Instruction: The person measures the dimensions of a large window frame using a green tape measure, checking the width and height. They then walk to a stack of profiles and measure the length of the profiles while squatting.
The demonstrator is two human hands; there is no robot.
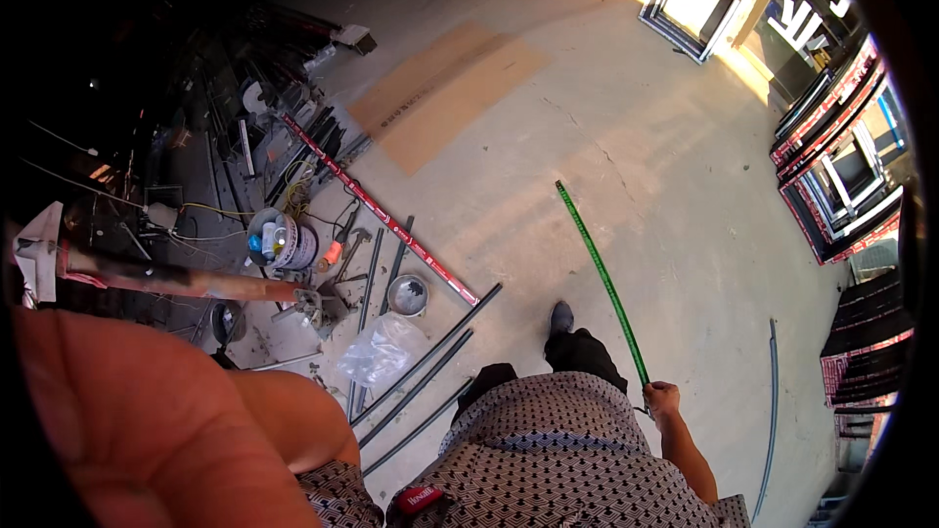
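Note:
My right hand [661, 398] is closed round the near end of a long, thin green strip [603, 274] with dark marks along it, perhaps a tape measure's blade. The strip slants forward and left over the concrete floor, straight and a little narrower at its far end. Very close to the camera, my left hand [166, 420] fills the lower left corner, large and blurred. Its fingers run partly out of the picture, so their pose does not show. Below, a dark shoe [560, 319] stands on the floor left of the strip.
Several dark grey bars [421, 381] lie at the left, beside a clear plastic bag [383, 347], a small bowl [408, 295] and a bucket [290, 241]. A red-wrapped bar [391, 220] crosses the floor near flattened cardboard [445, 93]. Window frames [841, 176] lean at the right.

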